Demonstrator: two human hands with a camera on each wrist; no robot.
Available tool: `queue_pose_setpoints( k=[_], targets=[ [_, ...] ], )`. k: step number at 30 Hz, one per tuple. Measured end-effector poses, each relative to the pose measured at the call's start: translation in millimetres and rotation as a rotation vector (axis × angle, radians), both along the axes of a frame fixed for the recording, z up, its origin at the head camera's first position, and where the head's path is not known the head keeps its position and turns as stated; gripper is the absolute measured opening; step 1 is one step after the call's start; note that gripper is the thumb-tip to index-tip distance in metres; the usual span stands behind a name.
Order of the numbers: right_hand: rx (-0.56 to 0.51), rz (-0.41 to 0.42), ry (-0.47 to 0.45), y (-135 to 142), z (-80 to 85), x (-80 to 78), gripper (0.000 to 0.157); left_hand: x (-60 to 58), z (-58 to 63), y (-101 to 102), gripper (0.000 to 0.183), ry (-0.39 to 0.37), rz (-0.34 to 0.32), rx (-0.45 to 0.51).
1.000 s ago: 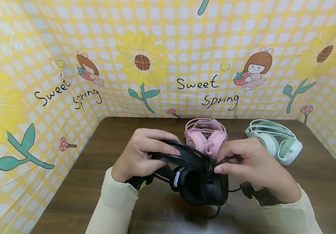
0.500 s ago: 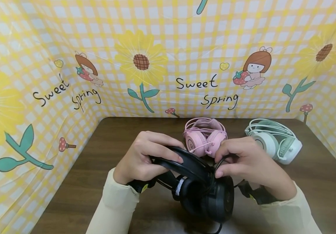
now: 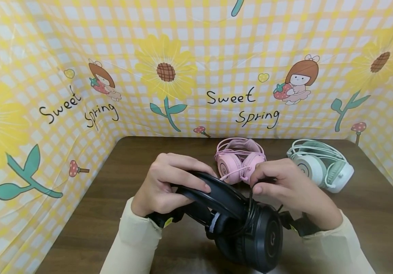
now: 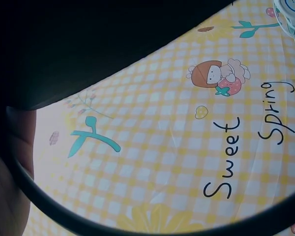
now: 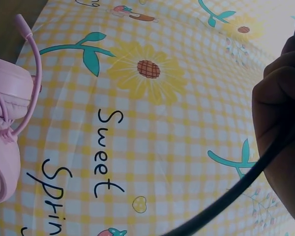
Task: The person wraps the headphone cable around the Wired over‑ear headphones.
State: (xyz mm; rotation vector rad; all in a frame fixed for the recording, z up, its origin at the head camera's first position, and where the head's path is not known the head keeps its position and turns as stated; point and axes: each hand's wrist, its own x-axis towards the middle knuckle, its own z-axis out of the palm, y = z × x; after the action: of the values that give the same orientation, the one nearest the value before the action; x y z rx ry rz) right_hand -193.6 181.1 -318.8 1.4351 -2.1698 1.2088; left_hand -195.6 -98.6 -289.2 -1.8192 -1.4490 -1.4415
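Observation:
Black over-ear headphones are held above the table in the head view, tilted with the ear cups toward the person. My left hand grips their headband, fingers over the top and thumb beneath. Pinched in my right hand is the black headphone cable, which runs down in several strands around the band's end by the ear cup. The left wrist view is largely covered by dark headphone parts. In the right wrist view the cable passes out of the curled right hand.
Pink headphones with their cable wound round them lie at the back of the brown table. To their right are mint-green and white headphones, wound likewise. A yellow checked cloth hangs around the table's back and sides.
The black headphones have turned and sunk toward the person, and an ear cup's outer face now shows. My right hand has drawn the cable slightly left against the band.

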Motion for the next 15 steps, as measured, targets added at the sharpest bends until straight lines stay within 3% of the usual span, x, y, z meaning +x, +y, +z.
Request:
queue_pose_setpoints(
  k=[7, 15],
  targets=[
    [0.003, -0.022, -0.018, 0.3, -4.6, -6.8, 0.018, -2.8, -0.6, 0.3, 0.009, -0.020, 0.011, 0.078],
    [0.011, 0.011, -0.078, 1.1, -8.6, -12.8, 0.020, -8.4, -3.5, -0.5, 0.009, -0.065, -0.014, 0.139]
  ],
)
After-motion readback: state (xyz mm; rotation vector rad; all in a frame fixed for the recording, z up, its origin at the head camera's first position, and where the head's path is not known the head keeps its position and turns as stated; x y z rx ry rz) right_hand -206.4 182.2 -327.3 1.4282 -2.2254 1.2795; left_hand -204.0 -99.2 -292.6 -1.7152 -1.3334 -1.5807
